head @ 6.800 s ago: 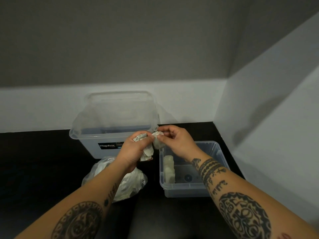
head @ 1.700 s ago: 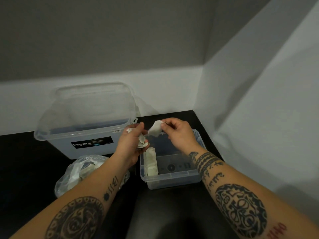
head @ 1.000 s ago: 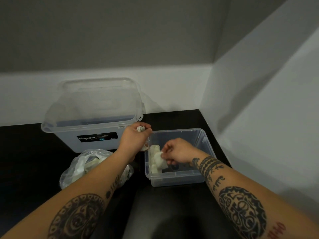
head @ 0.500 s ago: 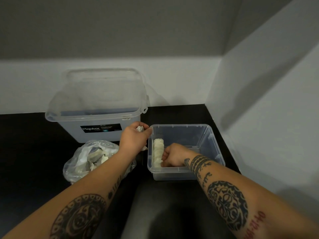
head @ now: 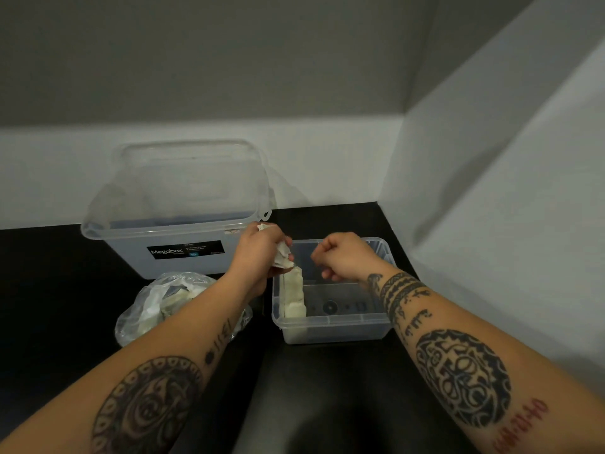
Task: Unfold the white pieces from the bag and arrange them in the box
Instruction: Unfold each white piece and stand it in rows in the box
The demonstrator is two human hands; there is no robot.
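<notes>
A small clear plastic box (head: 334, 326) sits on the black table right of centre. A row of white pieces (head: 294, 294) stands along its left wall. My left hand (head: 258, 253) hovers over the box's far left corner, closed on crumpled white pieces (head: 282, 257). My right hand (head: 343, 257) is above the middle of the box in a loose fist, with nothing visible in it. A clear plastic bag (head: 163, 306) holding more white pieces lies left of the box, partly under my left forearm.
A large clear storage box (head: 163, 231) with a black label stands behind the bag against the white back wall. A white side wall (head: 491, 208) runs close along the right of the small box. The black table (head: 49, 306) extends to the left.
My right hand set a white piece into the row in the small box, then rose out with nothing in it. My left hand stayed shut on its crumpled pieces.
</notes>
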